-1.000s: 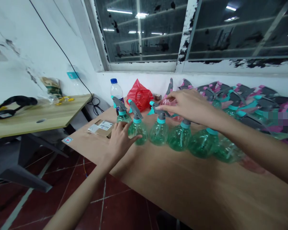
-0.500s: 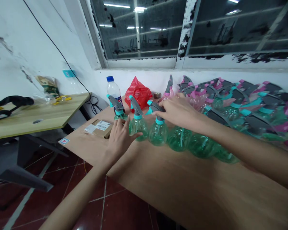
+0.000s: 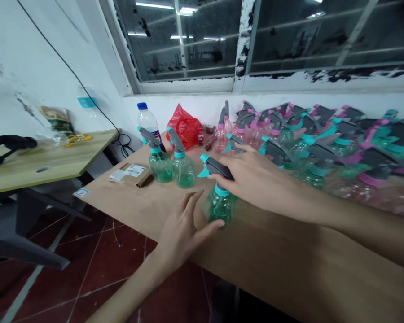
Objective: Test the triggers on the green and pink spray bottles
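A green spray bottle (image 3: 221,206) is held here by the right hand (image 3: 256,177), the thumb and fingers closed around the back of the grey sprayer head (image 3: 218,168), just above the teal collar. The head is probably chosen because it offers a narrower purchase than the round body below. The teal nozzle is pointed leftward, away from the palm, and is left uncovered. The bottle is kept nearly upright, perhaps so the liquid inside stays settled; whether its base is touching the table (image 3: 289,264) cannot be told, as the base is blurred.

Below and left of the grip, the left hand (image 3: 185,229) is held wide, with its fingers spread and its thumb crossing in front of the bottle's base. The body seems to be cupped for steadying, though contact cannot be confirmed.

Beyond the left hand, two green spray bottles (image 3: 183,168) are stood side by side, both nozzles turned left like the held one, as if aligned on purpose. A cardboard package (image 3: 134,172) is laid flat left of them. Behind and right of the grip, pink and green sprayers (image 3: 372,177) are crowded together, seemingly to save space.
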`<control>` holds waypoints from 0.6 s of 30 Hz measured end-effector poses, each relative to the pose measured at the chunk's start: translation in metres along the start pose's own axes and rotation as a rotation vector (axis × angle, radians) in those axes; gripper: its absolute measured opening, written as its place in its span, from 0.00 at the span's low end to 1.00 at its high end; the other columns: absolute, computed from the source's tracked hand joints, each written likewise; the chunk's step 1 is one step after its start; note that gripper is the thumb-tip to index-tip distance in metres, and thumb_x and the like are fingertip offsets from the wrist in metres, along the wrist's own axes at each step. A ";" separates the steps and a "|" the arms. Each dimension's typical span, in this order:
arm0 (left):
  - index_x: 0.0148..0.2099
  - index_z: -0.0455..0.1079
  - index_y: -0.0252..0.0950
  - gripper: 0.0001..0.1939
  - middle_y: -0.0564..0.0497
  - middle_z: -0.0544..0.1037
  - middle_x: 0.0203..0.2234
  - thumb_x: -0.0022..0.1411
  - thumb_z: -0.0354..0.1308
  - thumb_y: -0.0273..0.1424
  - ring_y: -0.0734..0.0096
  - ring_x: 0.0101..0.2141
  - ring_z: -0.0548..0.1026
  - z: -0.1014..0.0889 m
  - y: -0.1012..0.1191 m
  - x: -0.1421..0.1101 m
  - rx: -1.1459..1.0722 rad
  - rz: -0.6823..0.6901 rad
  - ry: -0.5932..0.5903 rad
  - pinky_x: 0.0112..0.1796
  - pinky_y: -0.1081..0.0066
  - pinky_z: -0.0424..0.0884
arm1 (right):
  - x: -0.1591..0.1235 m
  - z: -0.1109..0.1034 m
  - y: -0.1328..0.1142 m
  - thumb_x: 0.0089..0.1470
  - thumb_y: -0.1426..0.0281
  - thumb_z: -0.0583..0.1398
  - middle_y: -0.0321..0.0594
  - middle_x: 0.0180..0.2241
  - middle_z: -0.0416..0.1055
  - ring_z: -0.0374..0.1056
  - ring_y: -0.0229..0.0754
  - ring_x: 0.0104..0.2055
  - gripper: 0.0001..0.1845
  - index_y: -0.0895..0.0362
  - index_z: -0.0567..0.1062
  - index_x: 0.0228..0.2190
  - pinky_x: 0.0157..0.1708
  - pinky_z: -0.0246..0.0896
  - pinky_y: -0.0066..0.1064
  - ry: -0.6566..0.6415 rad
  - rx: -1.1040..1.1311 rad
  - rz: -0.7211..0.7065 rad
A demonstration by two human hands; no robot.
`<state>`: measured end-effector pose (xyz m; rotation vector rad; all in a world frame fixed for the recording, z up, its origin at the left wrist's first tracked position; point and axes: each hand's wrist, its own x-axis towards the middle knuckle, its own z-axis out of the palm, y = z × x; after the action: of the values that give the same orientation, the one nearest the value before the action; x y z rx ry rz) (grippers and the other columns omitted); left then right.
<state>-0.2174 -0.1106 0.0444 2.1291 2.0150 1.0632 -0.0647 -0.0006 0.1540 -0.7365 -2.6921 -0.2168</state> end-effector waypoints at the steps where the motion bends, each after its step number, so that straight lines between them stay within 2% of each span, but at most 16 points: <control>1: 0.61 0.52 0.41 0.35 0.42 0.64 0.54 0.59 0.56 0.51 0.52 0.54 0.65 0.006 0.007 -0.002 -0.007 0.015 -0.030 0.51 0.52 0.64 | -0.009 -0.003 0.002 0.59 0.64 0.52 0.47 0.30 0.75 0.69 0.52 0.42 0.17 0.61 0.76 0.34 0.47 0.56 0.44 -0.006 -0.001 0.005; 4: 0.61 0.51 0.41 0.33 0.43 0.67 0.53 0.60 0.57 0.48 0.53 0.53 0.66 0.025 0.029 -0.004 -0.020 0.052 -0.105 0.51 0.53 0.65 | -0.037 -0.009 0.013 0.59 0.62 0.52 0.46 0.28 0.74 0.70 0.50 0.39 0.17 0.60 0.74 0.28 0.46 0.58 0.43 0.004 0.011 0.011; 7: 0.60 0.52 0.40 0.32 0.43 0.70 0.49 0.60 0.57 0.48 0.52 0.50 0.70 0.042 0.051 -0.001 -0.036 0.068 -0.124 0.48 0.53 0.68 | -0.065 -0.014 0.031 0.59 0.58 0.53 0.44 0.30 0.74 0.69 0.51 0.41 0.18 0.57 0.73 0.27 0.45 0.58 0.42 0.053 0.074 0.046; 9: 0.60 0.52 0.40 0.32 0.44 0.70 0.49 0.60 0.58 0.47 0.53 0.49 0.70 0.052 0.067 0.003 -0.066 0.078 -0.136 0.48 0.54 0.68 | -0.086 -0.015 0.047 0.56 0.53 0.55 0.44 0.34 0.74 0.68 0.52 0.43 0.20 0.57 0.74 0.31 0.44 0.59 0.42 0.077 0.158 0.078; 12: 0.59 0.55 0.41 0.31 0.45 0.70 0.49 0.59 0.59 0.46 0.53 0.50 0.70 0.068 0.092 0.012 -0.105 0.088 -0.186 0.49 0.55 0.68 | -0.121 -0.015 0.074 0.48 0.48 0.59 0.43 0.36 0.74 0.68 0.50 0.42 0.25 0.55 0.73 0.37 0.40 0.63 0.40 0.047 0.347 0.112; 14: 0.58 0.56 0.40 0.31 0.44 0.70 0.50 0.58 0.60 0.46 0.53 0.51 0.69 0.079 0.107 0.019 -0.125 0.085 -0.225 0.49 0.55 0.67 | -0.145 -0.012 0.092 0.45 0.49 0.63 0.42 0.41 0.73 0.69 0.50 0.44 0.28 0.53 0.71 0.43 0.40 0.65 0.39 0.010 0.462 0.147; 18: 0.60 0.53 0.39 0.35 0.42 0.67 0.53 0.56 0.62 0.46 0.53 0.53 0.67 0.103 0.133 0.033 -0.165 0.131 -0.285 0.50 0.55 0.67 | -0.188 -0.001 0.122 0.44 0.55 0.66 0.43 0.51 0.69 0.67 0.50 0.52 0.37 0.52 0.63 0.54 0.48 0.63 0.41 0.071 0.642 0.218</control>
<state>-0.0535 -0.0594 0.0410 2.2037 1.6262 0.8475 0.1507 0.0159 0.0934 -0.7749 -2.3655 0.6306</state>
